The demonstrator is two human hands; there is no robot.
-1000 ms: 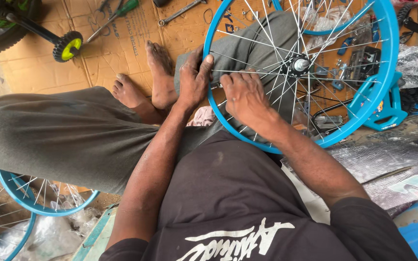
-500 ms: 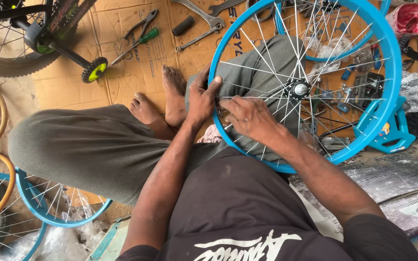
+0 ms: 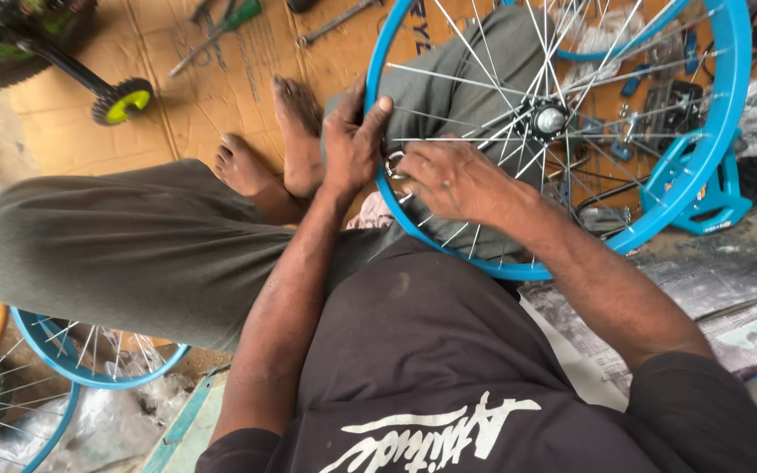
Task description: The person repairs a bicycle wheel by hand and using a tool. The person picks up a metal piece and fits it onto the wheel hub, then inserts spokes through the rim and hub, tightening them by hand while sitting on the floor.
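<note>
A blue bicycle wheel rim (image 3: 703,166) with silver spokes and a metal hub (image 3: 547,118) rests on my lap. My left hand (image 3: 352,140) grips the rim's left edge, thumb over the outside. My right hand (image 3: 450,180) lies inside the wheel against the spokes near the rim, fingers pinched around a small metal tool (image 3: 393,165). I sit cross-legged on cardboard, bare feet (image 3: 273,158) beside the wheel.
A screwdriver (image 3: 221,35) and a wrench (image 3: 335,22) lie on the cardboard above. A small green training wheel (image 3: 123,101) is at the upper left. More blue rims (image 3: 72,359) lie at the lower left. A blue stand (image 3: 720,197) sits at the right.
The view shifted, so the wheel and hands sit slightly right and higher. My right hand has moved closer to the rim beside my left hand.
</note>
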